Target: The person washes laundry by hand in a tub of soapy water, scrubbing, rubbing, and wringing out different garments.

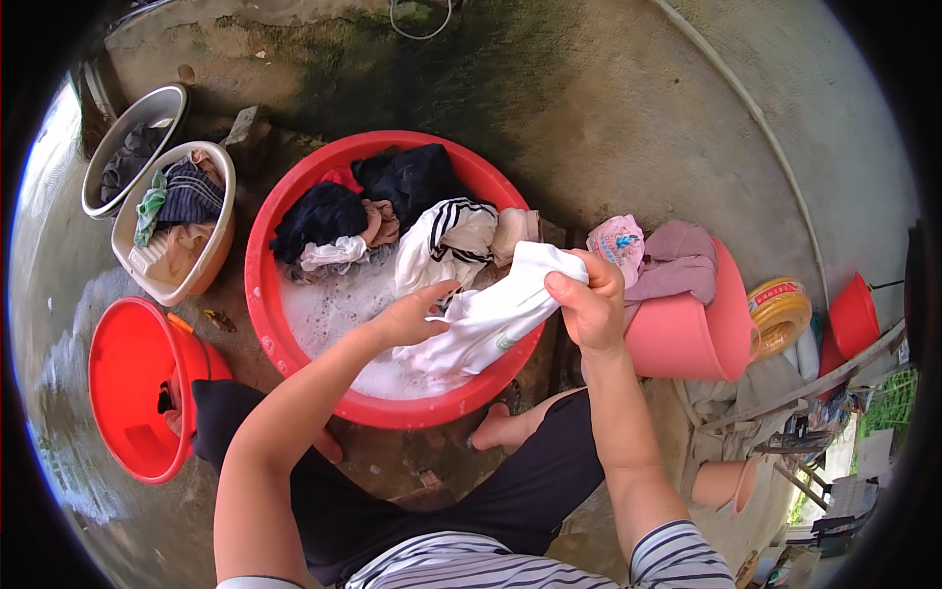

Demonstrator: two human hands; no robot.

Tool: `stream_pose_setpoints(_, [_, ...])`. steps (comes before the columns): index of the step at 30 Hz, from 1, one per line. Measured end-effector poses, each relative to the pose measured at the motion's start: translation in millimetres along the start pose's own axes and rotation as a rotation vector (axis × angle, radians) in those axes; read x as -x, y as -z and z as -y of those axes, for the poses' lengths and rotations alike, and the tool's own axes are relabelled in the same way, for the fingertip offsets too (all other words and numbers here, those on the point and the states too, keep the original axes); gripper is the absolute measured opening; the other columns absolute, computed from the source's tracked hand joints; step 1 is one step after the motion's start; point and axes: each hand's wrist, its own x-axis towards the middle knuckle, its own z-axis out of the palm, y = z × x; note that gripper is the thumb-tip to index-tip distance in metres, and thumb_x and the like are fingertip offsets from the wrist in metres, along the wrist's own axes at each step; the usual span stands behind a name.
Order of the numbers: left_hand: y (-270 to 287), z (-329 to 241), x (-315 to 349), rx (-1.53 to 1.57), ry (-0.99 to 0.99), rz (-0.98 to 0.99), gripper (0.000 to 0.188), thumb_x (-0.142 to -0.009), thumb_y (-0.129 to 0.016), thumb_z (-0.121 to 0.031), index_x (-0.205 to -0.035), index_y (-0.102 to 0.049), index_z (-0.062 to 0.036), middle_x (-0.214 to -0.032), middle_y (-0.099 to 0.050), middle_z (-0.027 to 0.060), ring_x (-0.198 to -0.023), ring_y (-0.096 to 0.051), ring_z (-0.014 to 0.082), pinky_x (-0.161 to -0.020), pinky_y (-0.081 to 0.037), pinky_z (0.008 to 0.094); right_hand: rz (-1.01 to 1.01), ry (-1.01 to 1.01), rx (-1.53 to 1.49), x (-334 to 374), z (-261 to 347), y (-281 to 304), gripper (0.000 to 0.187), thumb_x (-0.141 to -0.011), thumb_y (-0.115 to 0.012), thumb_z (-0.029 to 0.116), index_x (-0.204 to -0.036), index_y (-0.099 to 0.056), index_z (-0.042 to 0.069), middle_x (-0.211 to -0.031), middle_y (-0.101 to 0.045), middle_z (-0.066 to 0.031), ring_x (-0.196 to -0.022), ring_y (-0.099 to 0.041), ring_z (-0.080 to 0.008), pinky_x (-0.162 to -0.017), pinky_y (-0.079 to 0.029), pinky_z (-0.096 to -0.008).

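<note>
Laundry fills the big round red plastic basin [263, 294] on the wet concrete floor [608, 108], and the wash looks to be somewhere in its middle. The person's right hand [589, 309] is closed tight on the upper end of a white cloth garment with a small green mark [491, 319], lifting it just above the basin's near rim. The left hand [412, 316] lies half open against the garment's lower part, fingers touching the wet cloth rather than clamped round it. Soapy foam [343, 314] covers the water beneath.

Behind the garment, inside the same basin, lie a heap of dark blue and black clothes [319, 216], a white top with black stripes [446, 240] and some pale pink pieces, all apparently soaking and not yet worked by hand. To the right, a pink plastic bucket [687, 339] holds pink and mauve clothes [677, 260] draped over its rim. To the left, a beige oval tub [221, 245] carries striped and green clothing, with a grey metal basin [167, 98] behind it and an empty orange-red bucket [128, 388] lying nearer the person's knee. A coiled yellow hose [780, 309] lies further right.

Judging by the piles, one piece is in hand and most of the basin's load is left.
</note>
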Motion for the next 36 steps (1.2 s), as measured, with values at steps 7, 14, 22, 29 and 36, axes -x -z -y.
stream_pose_setpoints(7, [24.7, -2.5, -9.4, -0.333, 0.138, -0.016, 0.023, -0.071, -0.058, -0.014, -0.092, -0.060, -0.0058, -0.093, -0.059, 0.0133, -0.085, -0.056, 0.0276, -0.075, -0.044, 0.0329, -0.123, 0.107, -0.098, -6.2, 5.3, 21.7, 0.013, -0.071, -0.056, 0.002, -0.081, -0.058, -0.004, -0.072, -0.058, -0.0036, -0.065, -0.052, -0.0078, -0.060, -0.039, -0.0207])
stream_pose_setpoints(14, [68.7, -57.9, 2.9, -0.141, -0.120, -0.741, 0.012, -0.077, -0.055, -0.007, -0.086, -0.059, -0.0003, -0.071, -0.059, 0.0087, -0.064, -0.055, 0.0164, -0.060, -0.043, 0.0267, -0.281, -0.040, 0.447, -23.9, -32.5, 49.2, 0.013, -0.075, -0.058, 0.010, -0.074, -0.055, -0.003, -0.066, -0.056, -0.0021, -0.064, -0.050, -0.0083, -0.058, -0.040, -0.0226])
stream_pose_setpoints(22, [45.5, -146.2, 8.0, 0.187, -0.255, -0.325, 0.007, -0.082, -0.052, -0.006, -0.084, -0.055, -0.0003, -0.066, -0.052, 0.0010, -0.063, -0.047, 0.0052, -0.055, -0.040, 0.0207, 0.348, 0.129, 0.631, -13.4, -46.5, -35.1, 0.038, -0.065, -0.068, 0.012, -0.095, -0.050, 0.001, -0.091, -0.055, -0.0104, -0.083, -0.053, -0.0196, -0.073, -0.041, -0.0290])
stream_pose_setpoints(29, [44.4, -116.3, 12.0, 0.063, -0.236, -0.396, 0.004, -0.078, -0.055, -0.005, -0.080, -0.054, -0.0009, -0.063, -0.053, 0.0037, -0.058, -0.049, 0.0068, -0.054, -0.041, 0.0220, 0.172, 0.043, 0.372, -17.6, -73.7, -57.9, 0.021, -0.067, -0.065, 0.012, -0.079, -0.054, -0.001, -0.068, -0.053, -0.0048, -0.062, -0.050, -0.0128, -0.058, -0.040, -0.0258])
stream_pose_setpoints(36, [58.5, -74.5, 12.3, 0.202, -0.205, -0.601, 0.015, -0.082, -0.054, -0.017, -0.082, -0.053, -0.0020, -0.065, -0.051, -0.0012, -0.057, -0.047, 0.0058, -0.052, -0.039, 0.0194, 0.102, -0.152, 0.004, -18.5, -61.5, -64.1, 0.009, -0.072, -0.054, 0.006, -0.077, -0.059, 0.000, -0.069, -0.056, 0.0005, -0.065, -0.049, -0.0055, -0.058, -0.040, -0.0213])
